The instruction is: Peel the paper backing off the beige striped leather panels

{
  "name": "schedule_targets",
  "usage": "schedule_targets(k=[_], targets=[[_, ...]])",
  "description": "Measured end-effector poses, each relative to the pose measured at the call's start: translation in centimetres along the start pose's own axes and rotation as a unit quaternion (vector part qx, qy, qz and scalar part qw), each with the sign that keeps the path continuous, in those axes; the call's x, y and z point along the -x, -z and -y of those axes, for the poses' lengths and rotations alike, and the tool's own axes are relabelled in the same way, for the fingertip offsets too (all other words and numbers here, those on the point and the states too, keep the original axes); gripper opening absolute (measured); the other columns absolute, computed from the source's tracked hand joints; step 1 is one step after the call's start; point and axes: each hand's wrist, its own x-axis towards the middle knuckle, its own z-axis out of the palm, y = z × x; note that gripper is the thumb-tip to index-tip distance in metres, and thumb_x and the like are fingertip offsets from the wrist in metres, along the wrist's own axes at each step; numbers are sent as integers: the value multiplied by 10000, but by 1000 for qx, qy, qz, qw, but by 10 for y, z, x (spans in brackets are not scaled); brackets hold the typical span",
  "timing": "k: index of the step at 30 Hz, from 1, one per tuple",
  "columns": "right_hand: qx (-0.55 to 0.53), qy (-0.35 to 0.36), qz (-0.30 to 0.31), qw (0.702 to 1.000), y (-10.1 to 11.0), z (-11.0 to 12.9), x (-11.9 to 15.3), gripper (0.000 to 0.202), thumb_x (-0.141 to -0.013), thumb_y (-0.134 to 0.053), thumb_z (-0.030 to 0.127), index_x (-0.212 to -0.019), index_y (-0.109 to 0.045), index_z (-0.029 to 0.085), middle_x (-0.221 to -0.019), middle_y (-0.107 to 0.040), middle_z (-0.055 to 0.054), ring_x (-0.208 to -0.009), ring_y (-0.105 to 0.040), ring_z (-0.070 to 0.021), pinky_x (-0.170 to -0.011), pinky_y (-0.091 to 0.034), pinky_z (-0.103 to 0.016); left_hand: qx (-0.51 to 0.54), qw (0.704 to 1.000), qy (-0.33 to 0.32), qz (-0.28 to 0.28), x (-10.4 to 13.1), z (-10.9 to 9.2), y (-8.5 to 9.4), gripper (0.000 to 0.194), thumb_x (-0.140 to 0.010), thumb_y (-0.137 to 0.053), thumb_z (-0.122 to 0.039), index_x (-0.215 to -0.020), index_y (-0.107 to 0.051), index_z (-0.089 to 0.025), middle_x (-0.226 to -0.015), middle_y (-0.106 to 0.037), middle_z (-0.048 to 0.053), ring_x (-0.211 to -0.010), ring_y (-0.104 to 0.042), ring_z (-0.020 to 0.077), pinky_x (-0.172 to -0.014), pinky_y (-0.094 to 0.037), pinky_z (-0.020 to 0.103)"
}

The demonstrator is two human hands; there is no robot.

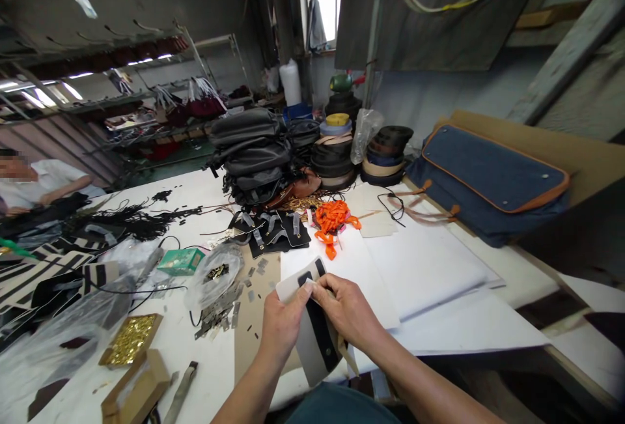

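Note:
Both my hands hold a flat light-grey panel (pixel 308 352) with a black strip (pixel 319 333) along it, near the table's front edge. The strip bears a small round metal stud near its lower end. My left hand (pixel 286 320) is closed on the panel's left side, thumb on top. From the right, my right hand (pixel 346 310) pinches at the strip's upper part, its fingertips meeting the left thumb. A small pale bit shows between the fingertips; I cannot make out what it is. Just left of the hands, small metal plates (pixel 219 310) lie scattered on brown board (pixel 256 320).
Left are a box of brass-coloured fittings (pixel 131 339), a green box (pixel 180 261) and a plastic bag (pixel 215 274). Beyond lie orange ribbon (pixel 334 219), stacked black bags (pixel 256 150) and strap rolls (pixel 334 157). A blue bag (pixel 493 176) stands right. A person (pixel 49 183) sits far left.

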Motion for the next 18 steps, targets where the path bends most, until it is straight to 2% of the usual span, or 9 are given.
schedule_targets(k=[5, 8, 10, 12, 13, 15, 18], targets=[[48, 57, 37, 996, 14, -2, 1, 357, -1021, -527, 411, -730, -579, 211, -691, -577, 27, -669, -517, -153, -634, -340, -271, -42, 999, -18, -23, 4, 2, -10, 373, -789, -787, -456, -949, -807, -119, -920, -825, 101, -862, -757, 292, -799, -587, 359], [41, 62, 44, 996, 16, 3, 12, 369, -1009, -539, 370, -676, -527, 212, -652, -526, 36, -644, -478, -147, -613, -322, -267, -28, 999, 2, -26, -5, 13, -15, 336, -766, -804, -432, -917, -801, -132, -887, -823, 89, -853, -757, 287, -803, -588, 359], [15, 71, 106, 992, 13, 11, 26, 337, -994, -565, 345, -686, -559, 209, -674, -549, 35, -654, -492, -143, -621, -335, -261, -7, 998, 32, -62, -18, 24, -12, 339, -731, -829, -419, -907, -787, -133, -896, -823, 95, -863, -758, 286, -815, -588, 362], [-15, 90, 186, 978, 8, 18, 41, 278, -984, -596, 349, -744, -629, 212, -747, -604, 27, -706, -540, -146, -662, -366, -256, 9, 993, 57, -105, -32, 34, -1, 373, -716, -840, -416, -943, -771, -129, -962, -821, 115, -906, -759, 283, -837, -588, 364], [-33, 86, 199, 976, 6, 20, 45, 248, -979, -608, 358, -781, -656, 218, -781, -623, 24, -735, -561, -151, -684, -380, -255, 17, 991, 69, -111, -37, 38, 6, 403, -711, -846, -418, -977, -764, -127, -998, -819, 125, -922, -761, 281, -843, -591, 367], [-69, 41, 145, 986, 5, 15, 47, 234, -972, -614, 376, -806, -665, 220, -775, -617, 24, -745, -567, -157, -696, -396, -258, 40, 991, 96, -89, -41, 42, 20, 480, -689, -874, -430, -1046, -755, -133, -1039, -814, 134, -916, -768, 283, -836, -606, 379], [-87, -2, 31, 996, 11, -8, 36, 280, -946, -638, 394, -739, -625, 206, -776, -591, 13, -763, -564, -166, -747, -427, -277, 85, 986, 137, -32, -31, 41, 31, 573, -680, -894, -462, -1131, -734, -148, -1024, -814, 137, -862, -779, 288, -798, -631, 404]])
